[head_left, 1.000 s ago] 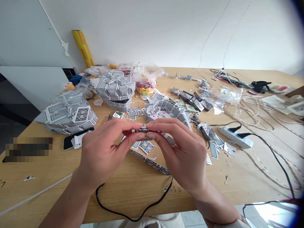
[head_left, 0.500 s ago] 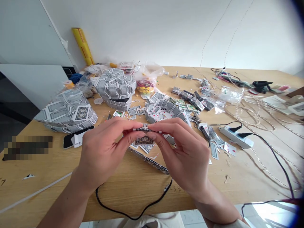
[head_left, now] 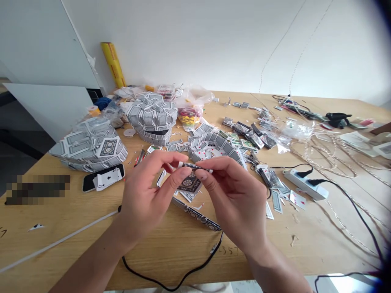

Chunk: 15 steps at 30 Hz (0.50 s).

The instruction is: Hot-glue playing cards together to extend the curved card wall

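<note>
My left hand (head_left: 149, 195) and my right hand (head_left: 238, 195) are raised over the near middle of the table, thumbs and forefingers pinched. Between them they grip a playing card (head_left: 190, 184) with an ornate black-and-white back. Its upper edge appears folded over along the fingertips; the body hangs below the thumbs. Under the hands lies a long thin strip of patterned card (head_left: 201, 215), partly covered by my right hand. Just beyond stands an open ring-shaped tray built of folded cards (head_left: 227, 148), partly hidden by my fingers.
Two lidded card-built boxes, a nearer one (head_left: 88, 148) and a farther one (head_left: 152, 114), stand at left. A phone (head_left: 88, 183) carries loose cards (head_left: 107, 178). Card packs (head_left: 250, 132), a power strip (head_left: 305, 185) and looped rope (head_left: 324, 150) occupy the right. A black cord (head_left: 174, 288) curves along the front.
My left thumb has shifted along the card's folded edge, and the card now tilts and shows more of its back. The whole view has shifted slightly.
</note>
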### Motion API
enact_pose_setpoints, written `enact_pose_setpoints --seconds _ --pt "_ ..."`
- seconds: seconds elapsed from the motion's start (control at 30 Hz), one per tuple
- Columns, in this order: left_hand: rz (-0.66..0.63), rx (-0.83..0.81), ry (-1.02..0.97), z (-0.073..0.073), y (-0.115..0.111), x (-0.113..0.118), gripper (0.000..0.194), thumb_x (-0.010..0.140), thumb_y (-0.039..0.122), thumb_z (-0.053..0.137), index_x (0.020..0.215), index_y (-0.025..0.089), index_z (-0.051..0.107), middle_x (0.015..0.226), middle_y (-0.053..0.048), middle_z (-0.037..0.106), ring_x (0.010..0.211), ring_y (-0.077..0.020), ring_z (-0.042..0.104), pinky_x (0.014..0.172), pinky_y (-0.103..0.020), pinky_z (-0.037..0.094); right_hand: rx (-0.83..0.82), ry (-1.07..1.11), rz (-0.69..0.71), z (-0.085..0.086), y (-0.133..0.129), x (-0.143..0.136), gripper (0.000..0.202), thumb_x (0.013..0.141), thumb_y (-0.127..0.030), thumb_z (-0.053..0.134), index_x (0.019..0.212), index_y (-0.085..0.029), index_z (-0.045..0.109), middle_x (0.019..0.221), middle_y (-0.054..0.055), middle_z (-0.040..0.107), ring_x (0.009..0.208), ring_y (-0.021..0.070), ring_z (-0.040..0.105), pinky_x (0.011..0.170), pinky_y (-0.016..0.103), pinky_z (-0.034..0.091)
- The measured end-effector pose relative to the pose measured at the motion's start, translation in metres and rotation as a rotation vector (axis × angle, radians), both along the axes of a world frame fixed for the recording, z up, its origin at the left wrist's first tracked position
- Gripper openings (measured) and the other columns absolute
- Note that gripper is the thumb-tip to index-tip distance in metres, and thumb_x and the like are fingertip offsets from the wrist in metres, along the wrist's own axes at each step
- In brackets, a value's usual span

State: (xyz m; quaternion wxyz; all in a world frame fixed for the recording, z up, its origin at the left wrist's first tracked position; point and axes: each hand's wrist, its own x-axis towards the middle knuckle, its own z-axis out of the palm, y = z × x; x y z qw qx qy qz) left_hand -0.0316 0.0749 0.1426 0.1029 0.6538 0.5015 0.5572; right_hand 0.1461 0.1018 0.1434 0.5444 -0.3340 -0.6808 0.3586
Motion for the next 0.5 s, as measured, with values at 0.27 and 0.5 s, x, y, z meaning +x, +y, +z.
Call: enact_pose_setpoints --seconds 0.27,0.5 --pt "-0.043 0.015 -0.096 -0.004 0.001 0.005 0.008 0.100 0.021 0.074 0.107 0.024 0.073 0.098 0.003 0.076 0.088 -0.0101 0.070 0.082 -0.023 0.057 -0.035 -0.025 0.013 -0.001 -0.001 0.000 0.012 0.099 -0.020 0.075 0.109 -0.025 0.074 0.100 -0.001 0.079 0.090 0.0129 0.075 0.080 0.025 0.063" --pt "-0.028 0.046 0.069 0.005 0.000 0.001 0.002 0.100 0.018 0.073 0.100 0.020 0.073 0.089 0.004 0.076 0.078 -0.0066 0.068 0.073 -0.018 0.054 0.238 -0.279 -0.082 0.004 0.000 0.003 0.015 0.101 -0.016 0.071 0.113 -0.023 0.076 0.102 -0.002 0.082 0.086 0.0123 0.075 0.084 0.026 0.061"
